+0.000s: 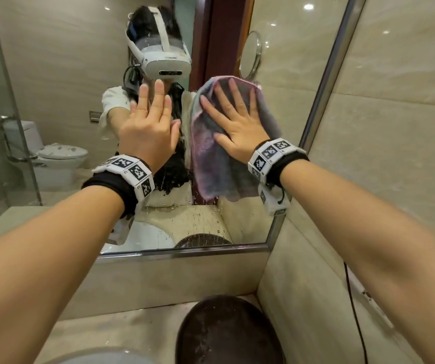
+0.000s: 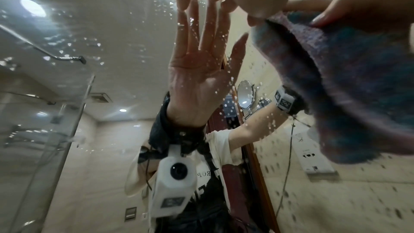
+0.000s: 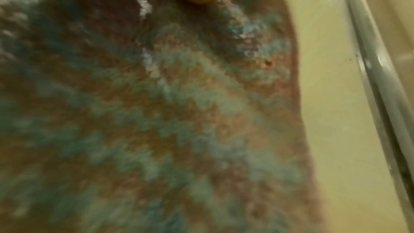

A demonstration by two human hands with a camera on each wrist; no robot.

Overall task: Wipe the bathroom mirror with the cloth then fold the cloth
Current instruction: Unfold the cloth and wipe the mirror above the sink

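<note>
The wall mirror point(image 1: 61, 74) fills the upper head view, framed in metal, with water drops on its lower part. A pink, blue and grey cloth point(image 1: 211, 164) hangs flat against the glass. My right hand point(image 1: 234, 119) presses it there with fingers spread and straight. My left hand point(image 1: 149, 119) is flat on the bare glass just left of the cloth, fingers straight. In the left wrist view the cloth point(image 2: 336, 86) shows at right, and the glass point(image 2: 100, 45) carries many drops. The right wrist view is filled with the blurred cloth point(image 3: 156, 112).
A dark round basin point(image 1: 226, 334) sits on the stone counter point(image 1: 111, 334) below the mirror. A beige tiled side wall point(image 1: 395, 127) stands close on the right, with a black cable point(image 1: 355, 311) running down it. The mirror's metal edge point(image 3: 376, 84) runs beside the cloth.
</note>
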